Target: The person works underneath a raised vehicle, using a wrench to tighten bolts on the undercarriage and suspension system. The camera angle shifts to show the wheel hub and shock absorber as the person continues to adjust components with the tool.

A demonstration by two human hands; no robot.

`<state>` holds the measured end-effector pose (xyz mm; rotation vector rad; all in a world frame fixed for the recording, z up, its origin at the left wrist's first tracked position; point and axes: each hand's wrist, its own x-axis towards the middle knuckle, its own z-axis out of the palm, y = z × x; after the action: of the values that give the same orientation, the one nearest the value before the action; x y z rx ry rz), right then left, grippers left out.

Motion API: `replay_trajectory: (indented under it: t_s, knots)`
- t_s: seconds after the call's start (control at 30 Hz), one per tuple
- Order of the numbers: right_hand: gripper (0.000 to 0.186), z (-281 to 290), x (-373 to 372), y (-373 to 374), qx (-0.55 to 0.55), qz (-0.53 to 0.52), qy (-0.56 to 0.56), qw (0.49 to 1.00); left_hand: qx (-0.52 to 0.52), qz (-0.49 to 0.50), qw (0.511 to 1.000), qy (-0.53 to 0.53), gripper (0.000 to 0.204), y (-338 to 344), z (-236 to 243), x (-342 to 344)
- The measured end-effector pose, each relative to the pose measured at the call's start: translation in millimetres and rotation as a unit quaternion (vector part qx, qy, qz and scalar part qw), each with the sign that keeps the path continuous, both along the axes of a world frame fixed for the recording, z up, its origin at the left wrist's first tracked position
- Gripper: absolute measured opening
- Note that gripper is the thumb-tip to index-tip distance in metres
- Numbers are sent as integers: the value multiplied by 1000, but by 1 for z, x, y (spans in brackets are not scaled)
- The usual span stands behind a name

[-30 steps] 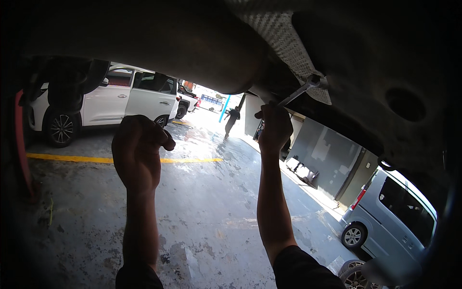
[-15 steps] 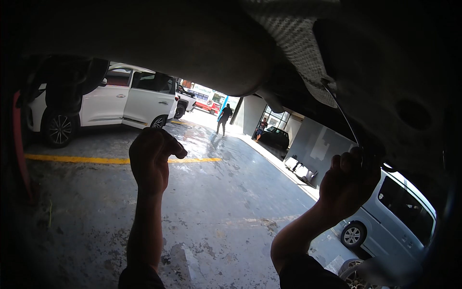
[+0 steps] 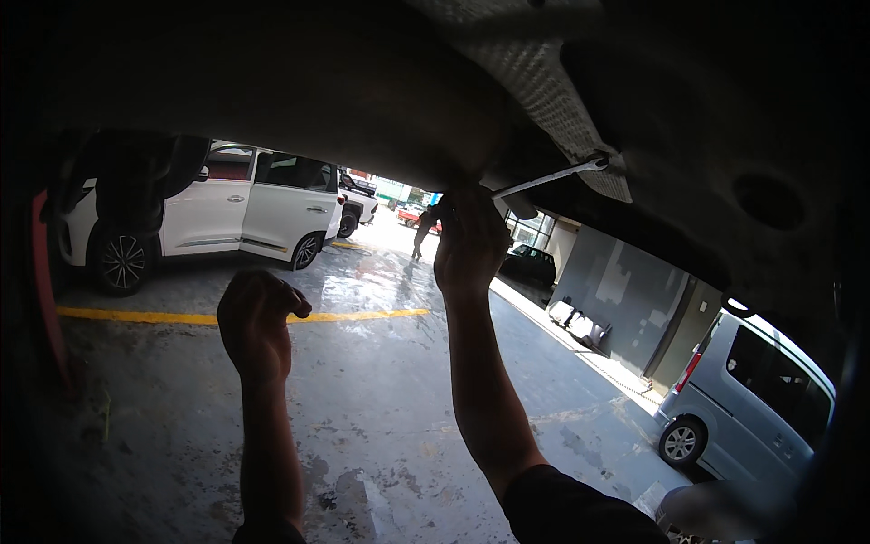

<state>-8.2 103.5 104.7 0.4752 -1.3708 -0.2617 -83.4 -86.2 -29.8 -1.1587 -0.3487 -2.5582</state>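
Overhead, my right hand [image 3: 473, 238] is closed around one end of a long metal wrench [image 3: 546, 179]. The wrench's far end sits at a fastener by the edge of a textured silver heat shield [image 3: 546, 95] on the vehicle's dark underbody [image 3: 299, 72]. My left hand [image 3: 256, 326] is raised at the left, apart from the underbody, with its fingers curled in; what they hold, if anything, is hidden.
A white car [image 3: 204, 213] with an opened door stands at the left, near a yellow floor line [image 3: 181, 316]. A grey-blue van [image 3: 761, 390] is parked at the right. A red post [image 3: 45, 281] rises at the far left; a person [image 3: 422, 231] stands in the distance.
My right hand has swung from right to centre, turning the wrench from steeply hanging to nearly level. The left hand has dropped slightly and shifted left, still curled.
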Motion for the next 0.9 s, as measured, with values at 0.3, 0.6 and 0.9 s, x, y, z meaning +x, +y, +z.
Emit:
replay_trajectory:
  t_s: [0.3, 0.6, 0.9]
  knots:
    - [21, -7, 107, 112, -158, 667, -337, 645, 6, -52, 999, 10, 25, 6, -11, -9]
    - [27, 28, 190, 100, -243, 627, -420, 609, 1, -65, 998, 25, 27, 10, -13, -17]
    - [36, 5, 203, -35, -31, 805, -390, 446, -1, -45, 998, 42, 27, 6, -12, -18]
